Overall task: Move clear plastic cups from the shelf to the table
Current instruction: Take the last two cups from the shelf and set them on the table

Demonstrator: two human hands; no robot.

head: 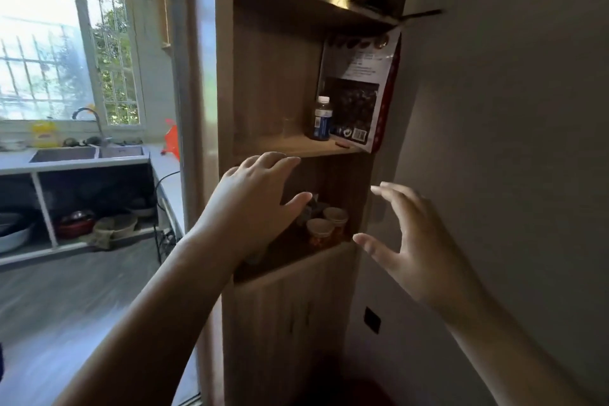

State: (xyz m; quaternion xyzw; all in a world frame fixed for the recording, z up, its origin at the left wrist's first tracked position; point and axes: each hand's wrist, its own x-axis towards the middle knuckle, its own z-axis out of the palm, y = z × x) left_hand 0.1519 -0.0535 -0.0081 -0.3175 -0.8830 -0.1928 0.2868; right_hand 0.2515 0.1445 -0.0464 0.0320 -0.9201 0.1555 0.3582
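Observation:
A tall wooden shelf unit [227,82] stands against the wall. On its middle board a faint clear plastic cup [290,128] stands left of a dark bottle [322,119]. My left hand [253,201] is raised in front of the lower compartment, just below that board, fingers spread and empty. My right hand [415,241] hovers to the right of the shelf's edge, fingers apart, holding nothing. Neither hand touches the cup.
A large printed bag [362,89] leans at the right of the middle board. Two paper cups [328,224] sit in the lower compartment. A sink counter [89,155] with a tap lies at the left under a window. A grey wall [510,109] closes the right.

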